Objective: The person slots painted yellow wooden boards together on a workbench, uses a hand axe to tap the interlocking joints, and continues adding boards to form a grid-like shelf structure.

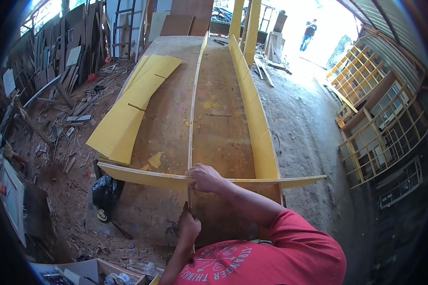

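Observation:
A long yellow board stands on edge down the middle of the wooden worktable. Across its near part runs a second yellow board, also on edge. My right hand is closed over the top edge where the two boards cross, its fingertips partly hidden. Closer to my body, my left hand is wrapped round the near end of the long board, below the crossing. Another yellow board stands on edge along the right side, meeting the cross board.
Several flat yellow boards with slots lie stacked on the table's left. A black plastic bag and a tape measure are at the near left. Wood scraps litter the left floor. Yellow lattice frames lean at right; a person stands far off.

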`<action>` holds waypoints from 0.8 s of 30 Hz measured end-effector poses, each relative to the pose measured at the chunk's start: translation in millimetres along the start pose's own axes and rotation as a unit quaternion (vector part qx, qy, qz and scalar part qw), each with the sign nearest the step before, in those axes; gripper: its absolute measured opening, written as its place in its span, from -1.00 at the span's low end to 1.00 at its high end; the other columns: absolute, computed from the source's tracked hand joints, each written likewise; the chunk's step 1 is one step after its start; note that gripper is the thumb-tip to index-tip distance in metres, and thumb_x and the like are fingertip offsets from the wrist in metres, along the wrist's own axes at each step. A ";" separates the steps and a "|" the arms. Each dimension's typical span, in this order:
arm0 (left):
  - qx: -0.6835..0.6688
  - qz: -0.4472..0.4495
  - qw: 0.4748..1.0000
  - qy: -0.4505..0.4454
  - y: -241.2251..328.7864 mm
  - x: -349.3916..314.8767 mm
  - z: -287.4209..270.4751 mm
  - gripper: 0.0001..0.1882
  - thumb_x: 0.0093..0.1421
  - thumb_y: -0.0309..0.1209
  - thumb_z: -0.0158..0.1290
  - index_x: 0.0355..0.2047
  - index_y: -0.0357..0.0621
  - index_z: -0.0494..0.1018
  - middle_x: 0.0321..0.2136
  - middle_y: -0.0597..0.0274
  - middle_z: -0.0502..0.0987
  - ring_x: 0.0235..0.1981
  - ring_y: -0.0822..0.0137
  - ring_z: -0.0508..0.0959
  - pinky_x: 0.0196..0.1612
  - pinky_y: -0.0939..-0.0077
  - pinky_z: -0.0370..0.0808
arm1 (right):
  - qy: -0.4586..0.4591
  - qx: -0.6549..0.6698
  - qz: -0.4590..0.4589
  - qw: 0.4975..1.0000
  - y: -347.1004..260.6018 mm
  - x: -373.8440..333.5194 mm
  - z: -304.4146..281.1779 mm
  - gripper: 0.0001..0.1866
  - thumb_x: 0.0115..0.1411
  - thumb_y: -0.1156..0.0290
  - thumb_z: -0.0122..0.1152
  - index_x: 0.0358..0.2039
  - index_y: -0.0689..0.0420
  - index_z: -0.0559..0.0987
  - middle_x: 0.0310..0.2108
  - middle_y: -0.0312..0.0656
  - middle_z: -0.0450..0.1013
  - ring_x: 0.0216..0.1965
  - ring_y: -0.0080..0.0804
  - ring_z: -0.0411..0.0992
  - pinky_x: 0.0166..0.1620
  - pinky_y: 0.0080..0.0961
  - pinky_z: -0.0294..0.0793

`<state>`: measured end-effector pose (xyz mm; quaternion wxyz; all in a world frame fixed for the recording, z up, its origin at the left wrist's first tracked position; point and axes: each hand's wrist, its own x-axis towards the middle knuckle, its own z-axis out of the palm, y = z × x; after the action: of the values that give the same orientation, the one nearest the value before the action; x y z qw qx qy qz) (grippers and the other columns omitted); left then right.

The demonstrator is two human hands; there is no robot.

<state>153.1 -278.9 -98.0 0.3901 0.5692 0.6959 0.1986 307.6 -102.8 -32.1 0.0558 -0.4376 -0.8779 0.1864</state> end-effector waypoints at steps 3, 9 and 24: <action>-0.024 0.009 1.000 -0.010 -6.1 3.6 1.8 -0.20 0.23 -0.56 0.04 0.51 -0.27 0.18 0.09 -0.43 0.59 0.11 -0.32 0.63 0.18 -0.10 0.58 | 0.021 0.058 0.017 0.998 -13.4 -5.5 -3.7 -0.68 0.12 0.25 0.49 -0.21 0.16 0.65 -0.11 -0.05 0.60 0.05 0.10 0.55 0.09 0.02 0.55; -0.055 0.034 0.998 0.020 -2.9 -4.5 -5.9 -0.22 0.20 -0.62 0.02 0.47 -0.41 0.18 0.08 -0.45 0.59 0.12 -0.38 0.60 0.19 -0.07 0.57 | 0.004 0.023 0.005 1.000 -18.8 3.0 -15.5 -0.64 0.14 0.13 0.50 -0.17 0.09 0.67 -0.29 0.08 0.63 -0.20 0.26 0.59 -0.10 0.07 0.60; 0.012 0.003 1.000 0.005 -16.7 -7.6 4.5 -0.19 0.27 -0.53 0.08 0.53 -0.20 0.11 -0.13 -0.39 0.66 -0.10 -0.35 0.68 0.01 -0.17 0.64 | 0.153 0.044 0.103 0.982 -23.5 -74.9 -68.4 -0.35 0.35 -0.08 0.38 0.16 0.27 0.66 0.11 0.10 0.64 0.18 0.06 0.59 0.26 -0.14 0.51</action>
<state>146.3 -291.4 -110.5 0.3790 0.5748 0.6986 0.1947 353.6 -155.7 44.9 0.1889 -0.5464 -0.8001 0.1603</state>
